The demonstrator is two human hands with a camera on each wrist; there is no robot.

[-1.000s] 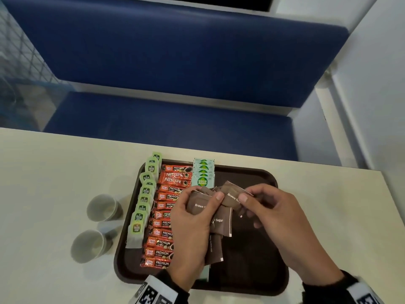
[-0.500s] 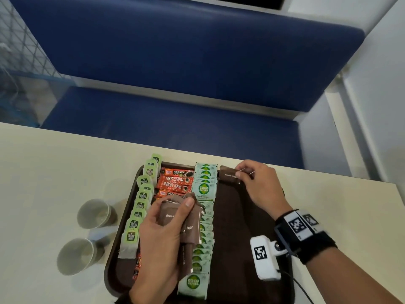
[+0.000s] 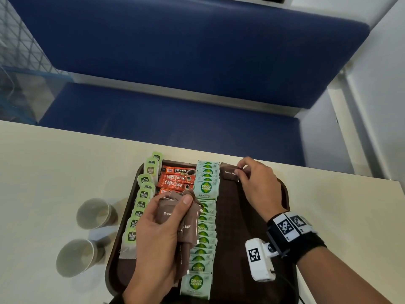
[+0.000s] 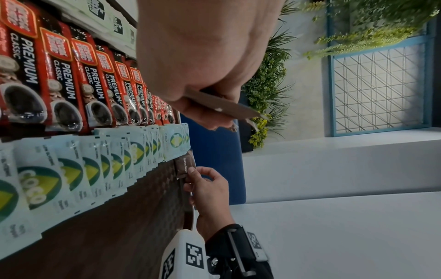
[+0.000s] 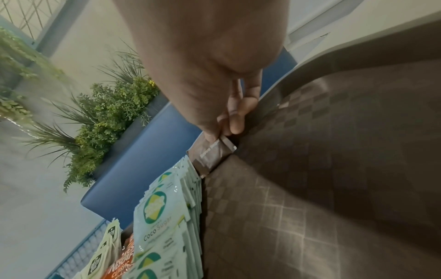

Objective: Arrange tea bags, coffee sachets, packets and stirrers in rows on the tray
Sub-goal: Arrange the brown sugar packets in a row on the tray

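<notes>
A dark brown tray [image 3: 282,194] lies on the cream table. It bears a row of green tea bags [image 3: 143,195], a row of red coffee sachets [image 3: 177,179] and a row of pale green coco sugar packets [image 3: 205,227]. My left hand [image 3: 157,233] grips a bunch of brown sugar packets [image 3: 188,229] over the tray's left half. My right hand [image 3: 256,183] pinches one brown sugar packet [image 3: 229,173] at the tray's far edge, beside the top of the coco sugar row. That packet [image 5: 212,152] lies against the tray floor in the right wrist view.
Two paper cups [image 3: 96,213] [image 3: 76,257] stand on the table left of the tray. A blue bench [image 3: 175,110] runs behind the table. The tray's right half [image 3: 236,227] is bare brown floor. A white wall stands at the right.
My right hand has gone from the bunch to the tray's far edge with one brown sugar packet. The left hand still holds the bunch and has drifted slightly left.
</notes>
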